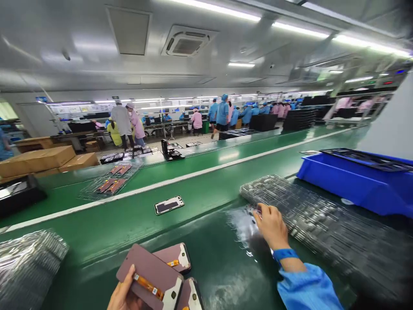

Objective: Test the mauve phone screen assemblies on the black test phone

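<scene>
My left hand [124,292] holds a mauve phone panel [151,273] with an orange flex strip and a white end piece. Two similar panels lie by it, one behind [176,254] and one at its lower right [191,295]. My right hand [272,226], under a blue wristband and blue sleeve, is over the left edge of the stacked clear trays [322,224]. Its fingers are bent at a blurred, shiny clear sheet [243,224]; whether they grip it is not clear. A phone frame [169,205] lies on the green belt [206,193].
A clear tray [111,180] with several mauve panels lies at the far left of the belt. More clear trays [29,267] are stacked at the lower left. A blue bin [348,181] stands at the right. Cardboard boxes [41,160] and several people are farther back.
</scene>
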Action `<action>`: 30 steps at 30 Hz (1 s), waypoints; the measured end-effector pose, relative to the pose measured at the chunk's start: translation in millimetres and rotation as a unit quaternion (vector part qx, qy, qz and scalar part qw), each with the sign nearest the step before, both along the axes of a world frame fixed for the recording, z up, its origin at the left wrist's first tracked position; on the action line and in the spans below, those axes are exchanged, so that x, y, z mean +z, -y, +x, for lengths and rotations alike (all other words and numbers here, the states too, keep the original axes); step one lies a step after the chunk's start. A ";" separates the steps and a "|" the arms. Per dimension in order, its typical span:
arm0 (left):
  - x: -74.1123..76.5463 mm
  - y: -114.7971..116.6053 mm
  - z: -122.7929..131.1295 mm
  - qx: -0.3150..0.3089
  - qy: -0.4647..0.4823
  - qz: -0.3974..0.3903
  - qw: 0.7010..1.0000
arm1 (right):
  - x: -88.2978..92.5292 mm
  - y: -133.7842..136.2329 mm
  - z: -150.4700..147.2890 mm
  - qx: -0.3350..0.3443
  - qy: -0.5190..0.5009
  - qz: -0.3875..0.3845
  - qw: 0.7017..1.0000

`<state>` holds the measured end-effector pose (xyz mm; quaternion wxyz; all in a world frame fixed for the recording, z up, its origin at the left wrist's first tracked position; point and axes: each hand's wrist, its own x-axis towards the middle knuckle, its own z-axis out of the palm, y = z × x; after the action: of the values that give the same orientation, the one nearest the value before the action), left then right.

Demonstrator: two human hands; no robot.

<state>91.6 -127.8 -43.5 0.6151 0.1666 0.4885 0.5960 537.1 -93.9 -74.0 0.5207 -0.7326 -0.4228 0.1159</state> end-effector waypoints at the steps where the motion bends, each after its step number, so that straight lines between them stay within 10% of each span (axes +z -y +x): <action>1: 5.3 1.0 5.4 -0.017 0.003 -0.007 1.000 | 4.2 -1.1 -16.6 0.042 -0.015 0.008 0.999; 4: 21.8 0.6 26.3 -0.107 0.010 -0.022 0.994 | 11.4 1.4 -89.6 0.249 -0.085 -0.009 0.965; 7: 36.1 -3.1 51.0 -0.214 0.013 0.019 0.977 | 9.8 14.8 -168.0 0.448 -0.196 -0.056 0.871; 10: 39.3 -14.0 69.9 -0.341 -0.010 0.070 0.937 | 4.4 25.3 -211.5 0.584 -0.509 -0.143 0.616; 12: 33.8 -32.3 73.4 -0.387 -0.125 0.106 0.907 | 0.4 24.3 -216.7 0.569 -0.617 -0.160 0.520; 22: -13.9 -215.3 -11.1 -0.239 -0.556 0.177 0.776 | -30.6 -14.1 -180.1 0.532 -0.697 -0.131 0.462; 30: -30.7 -214.9 -44.8 -0.238 -0.585 0.187 0.753 | -46.7 -12.1 -173.7 0.527 -0.702 -0.155 0.454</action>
<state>46.8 87.1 -74.2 0.2884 0.7051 0.5763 0.2960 363.4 -81.8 -120.7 0.3586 -0.1093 -0.1943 0.9065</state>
